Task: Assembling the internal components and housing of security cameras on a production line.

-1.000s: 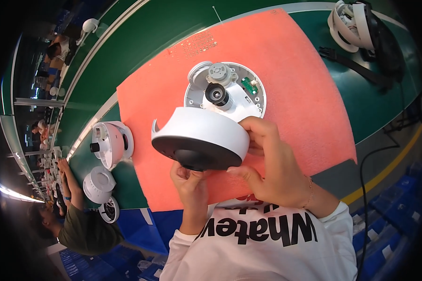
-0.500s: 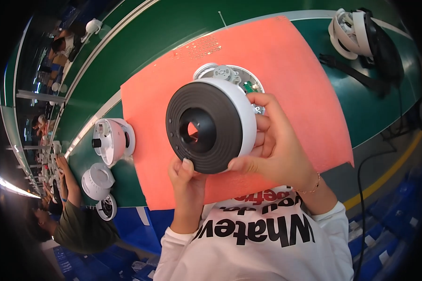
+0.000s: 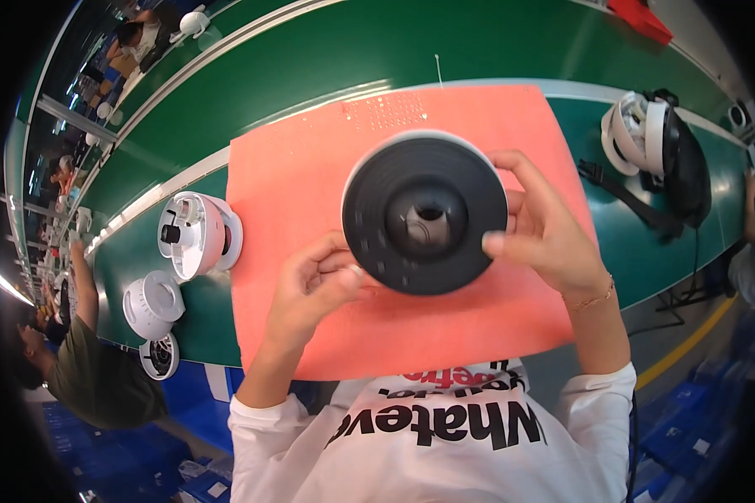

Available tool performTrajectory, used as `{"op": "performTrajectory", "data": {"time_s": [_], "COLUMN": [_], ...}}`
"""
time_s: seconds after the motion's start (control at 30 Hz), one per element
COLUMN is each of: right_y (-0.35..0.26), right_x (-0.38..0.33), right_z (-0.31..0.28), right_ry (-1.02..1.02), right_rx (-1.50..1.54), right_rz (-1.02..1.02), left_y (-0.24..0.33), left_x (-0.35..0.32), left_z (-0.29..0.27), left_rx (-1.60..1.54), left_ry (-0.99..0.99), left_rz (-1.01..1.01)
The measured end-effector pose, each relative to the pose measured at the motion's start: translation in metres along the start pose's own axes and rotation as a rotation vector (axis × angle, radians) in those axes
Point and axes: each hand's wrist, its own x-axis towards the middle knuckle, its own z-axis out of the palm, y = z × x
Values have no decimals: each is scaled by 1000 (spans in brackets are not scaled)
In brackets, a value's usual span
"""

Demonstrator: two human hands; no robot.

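A round cover [image 3: 369, 193] with a black ringed face, a dark funnel-like centre and a white outer shell is raised above the salmon mat [image 3: 302, 176]. My right hand [image 3: 554, 243] grips its right rim, thumb on the black face and fingers behind the shell. At the lower left edge is my left hand [image 3: 310, 289], fingers curled, their tips partly hidden by the cover and the thumb close to the rim. Whatever lies behind the cover is hidden.
Left of the mat stand an opened white housing [image 3: 197, 235], a white round part [image 3: 153, 303] and a smaller open part [image 3: 159, 356]. Tiny metal pieces [image 3: 386, 111] lie on the mat's far side. At right are another white unit [image 3: 637, 134] and a black bag [image 3: 688, 172]. A co-worker [image 3: 101, 369] sits left.
The cover has moved right and turned to face more upward. The open base with a green circuit board, visible behind it before, is now hidden. My left hand has shifted to its left edge.
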Motion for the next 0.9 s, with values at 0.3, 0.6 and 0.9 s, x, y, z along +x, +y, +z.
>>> {"op": "performTrajectory", "data": {"time_s": [0.3, 0.6, 0.9], "right_y": [-29, -24, -14], "right_x": [-6, 30, 35], "right_z": [-22, -19, -32], "right_ry": [-363, 67, 121], "right_rx": [-713, -579, -560], "right_rz": [-157, -82, 174], "left_y": [5, 48, 42], "left_x": [10, 62, 81], "left_z": [11, -11, -16], "left_rx": [770, 922, 1045], "left_ry": [19, -115, -206], "left_rz": [489, 207, 167]}}
